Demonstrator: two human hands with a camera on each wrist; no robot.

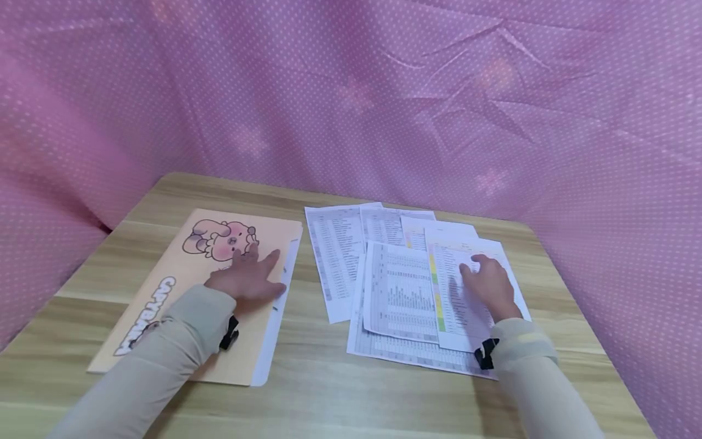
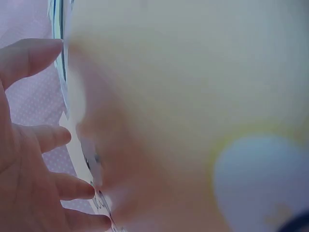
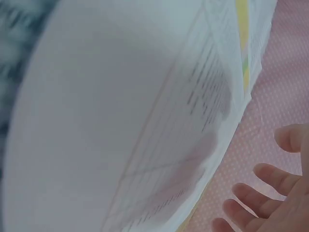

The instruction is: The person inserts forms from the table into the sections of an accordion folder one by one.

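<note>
A peach folder [image 1: 241, 360] with a cartoon capybara and large white lettering lies on the left of the table. Pale divider edges [image 1: 265, 360] with small tabs show along its right side. My left hand [image 1: 247, 277] spreads its fingers over the folder, thumb reaching the divider edges. On the right, several printed sheets [image 1: 403, 292] overlap in a loose spread. My right hand [image 1: 490, 285] is above the topmost sheet [image 1: 455, 329], which has a yellow and green strip down its left side. Its fingers are loosely bent, with nothing between them in the right wrist view.
The wooden table [image 1: 307, 390] has a bare strip between the folder and the sheets. A pink dotted cloth [image 1: 329, 110] hangs behind the table and along both sides. Dark clips [image 1: 229, 334] sit at the wrists below light sleeves.
</note>
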